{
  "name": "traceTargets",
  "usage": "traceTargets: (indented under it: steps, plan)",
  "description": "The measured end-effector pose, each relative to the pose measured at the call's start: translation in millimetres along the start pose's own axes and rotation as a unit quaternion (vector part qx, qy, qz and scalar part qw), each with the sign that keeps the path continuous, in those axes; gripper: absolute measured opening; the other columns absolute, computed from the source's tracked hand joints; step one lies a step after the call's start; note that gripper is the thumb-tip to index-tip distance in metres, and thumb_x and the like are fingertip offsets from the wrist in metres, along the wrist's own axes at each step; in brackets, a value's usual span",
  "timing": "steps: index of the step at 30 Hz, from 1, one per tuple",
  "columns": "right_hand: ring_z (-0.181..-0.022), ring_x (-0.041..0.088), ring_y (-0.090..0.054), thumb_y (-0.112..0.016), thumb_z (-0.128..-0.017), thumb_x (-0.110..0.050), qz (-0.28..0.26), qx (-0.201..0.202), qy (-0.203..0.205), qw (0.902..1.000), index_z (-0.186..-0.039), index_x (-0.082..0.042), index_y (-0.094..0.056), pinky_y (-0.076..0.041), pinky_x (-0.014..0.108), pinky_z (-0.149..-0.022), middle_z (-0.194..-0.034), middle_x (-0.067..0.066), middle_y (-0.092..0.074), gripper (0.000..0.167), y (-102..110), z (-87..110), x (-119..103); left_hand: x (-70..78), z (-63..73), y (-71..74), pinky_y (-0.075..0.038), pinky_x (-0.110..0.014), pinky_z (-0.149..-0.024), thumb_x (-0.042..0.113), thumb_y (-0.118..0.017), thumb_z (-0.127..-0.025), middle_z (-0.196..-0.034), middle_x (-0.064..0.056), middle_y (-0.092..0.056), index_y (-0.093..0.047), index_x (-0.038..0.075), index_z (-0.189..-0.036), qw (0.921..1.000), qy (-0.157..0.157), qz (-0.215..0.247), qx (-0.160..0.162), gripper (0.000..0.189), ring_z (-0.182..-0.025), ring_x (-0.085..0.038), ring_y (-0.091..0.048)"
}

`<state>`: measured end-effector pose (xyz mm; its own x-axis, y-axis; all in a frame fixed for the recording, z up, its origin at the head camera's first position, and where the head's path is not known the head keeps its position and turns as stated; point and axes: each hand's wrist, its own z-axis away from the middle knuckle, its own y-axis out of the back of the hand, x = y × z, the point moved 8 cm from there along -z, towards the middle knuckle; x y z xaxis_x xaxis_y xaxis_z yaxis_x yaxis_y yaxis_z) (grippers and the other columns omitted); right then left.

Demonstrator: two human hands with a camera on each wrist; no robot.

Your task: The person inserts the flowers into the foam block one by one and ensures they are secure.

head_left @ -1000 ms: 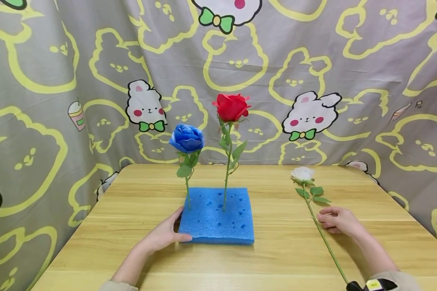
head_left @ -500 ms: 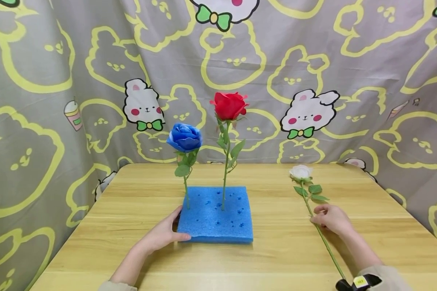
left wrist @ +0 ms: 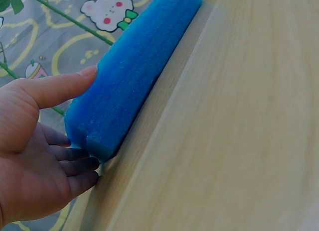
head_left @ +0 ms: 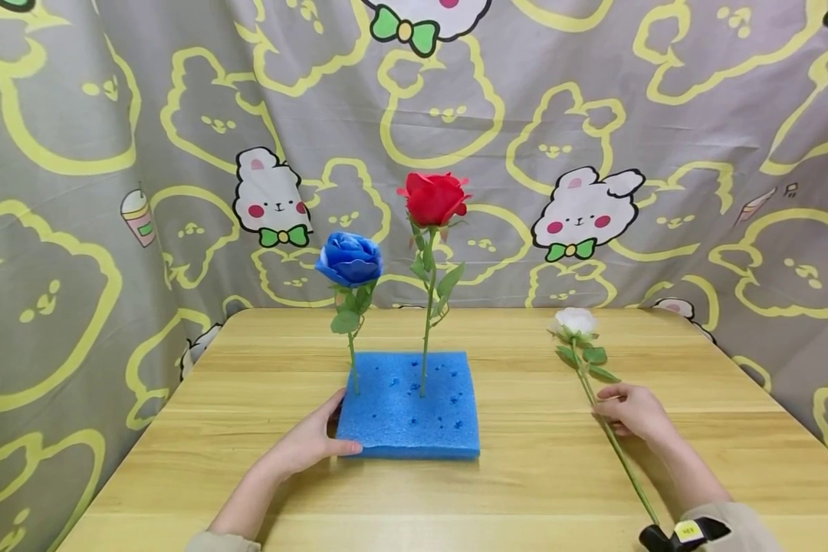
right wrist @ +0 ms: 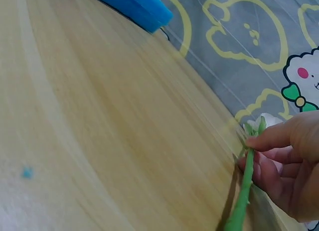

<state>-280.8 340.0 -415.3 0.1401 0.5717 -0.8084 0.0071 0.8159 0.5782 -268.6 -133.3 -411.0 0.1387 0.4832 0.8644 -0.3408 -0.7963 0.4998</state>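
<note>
A blue foam block (head_left: 407, 429) lies on the table with a blue rose (head_left: 349, 261) and a red rose (head_left: 433, 201) standing upright in it. My left hand (head_left: 310, 441) holds the block's left side, thumb on its near corner and fingers along the side; in the left wrist view, the thumb (left wrist: 75, 84) rests on the foam (left wrist: 129, 76). On the right, a white rose (head_left: 575, 323) has its stem pinched between my right thumb and fingers. That right hand (head_left: 633, 412) is just below the leaves; the right wrist view shows the green stem (right wrist: 244, 196) in its fingertips.
Several small holes dot the foam's top. Behind the wooden table (head_left: 517, 475) hangs a grey patterned curtain (head_left: 476, 100). A black device with a yellow label (head_left: 686, 530) is at the right wrist, by the stem's lower end. A small blue speck (right wrist: 27, 172) lies on the table.
My right hand has moved left onto the white rose's stem and taken hold of it. The white bloom has shifted slightly upward in view. The left hand and foam block stay put.
</note>
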Motion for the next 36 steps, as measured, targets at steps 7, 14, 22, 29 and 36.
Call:
traceTargets:
  steps: [7, 14, 22, 29, 36]
  plan:
    - [-0.067, 0.016, -0.065, -0.058, -0.089, -0.006, -0.058, -0.044, 0.008, 0.9973, -0.119, 0.020, -0.042, -0.052, 0.028, -0.052, -0.083, 0.007, -0.065, 0.044, -7.9, -0.9, 0.4, -0.1, -1.0, -0.2, -0.021, -0.054, -0.105, 0.030, -0.078, -0.074, -0.148, -0.026, -0.019, -0.013, -0.005, -0.146, 1.0000, -0.001, -0.003, -0.001, 0.103, -0.134, -0.040, -0.022]
    - [-0.071, 0.015, -0.065, -0.057, -0.089, -0.002, -0.095, -0.081, 0.003, 0.9922, -0.122, 0.025, -0.035, -0.053, 0.025, -0.057, -0.085, 0.006, -0.063, 0.048, -12.7, -2.5, 2.6, 0.2, -1.5, -0.3, -0.022, -0.054, -0.105, 0.030, -0.078, -0.074, -0.148, -0.026, -0.021, -0.013, -0.005, -0.146, 1.0000, -0.002, 0.002, -0.002, 0.103, -0.133, -0.040, -0.023]
    - [-0.081, 0.012, -0.065, -0.058, -0.088, 0.000, -0.165, -0.141, 0.010, 0.9761, -0.127, 0.028, -0.023, -0.053, 0.024, -0.068, -0.094, 0.004, -0.064, 0.059, -18.2, -2.7, 0.5, 0.0, -1.5, -0.2, -0.021, -0.054, -0.106, 0.028, -0.079, -0.074, -0.147, -0.027, -0.020, -0.012, -0.006, -0.146, 1.0000, -0.004, 0.008, -0.001, 0.104, -0.133, -0.041, -0.023]
    - [-0.082, 0.013, -0.065, -0.056, -0.089, 0.001, -0.242, -0.146, 0.028, 0.9589, -0.122, 0.028, -0.030, -0.052, 0.022, -0.071, -0.093, 0.005, -0.064, 0.050, -20.0, -2.1, -11.4, -0.5, -1.6, 0.1, -0.021, -0.054, -0.106, 0.030, -0.079, -0.073, -0.148, -0.026, -0.020, -0.013, -0.006, -0.146, 1.0000, -0.001, 0.000, 0.001, 0.104, -0.134, -0.040, -0.021]
    - [-0.080, 0.012, -0.064, -0.058, -0.088, 0.000, -0.303, -0.141, 0.041, 0.9418, -0.108, 0.009, -0.054, -0.052, 0.020, -0.070, -0.091, 0.006, -0.064, 0.022, -18.4, 0.0, -25.5, -0.5, -0.3, 0.4, -0.021, -0.055, -0.105, 0.031, -0.078, -0.073, -0.148, -0.026, -0.020, -0.014, -0.005, -0.146, 1.0000, -0.002, -0.008, 0.004, 0.103, -0.134, -0.040, -0.021]
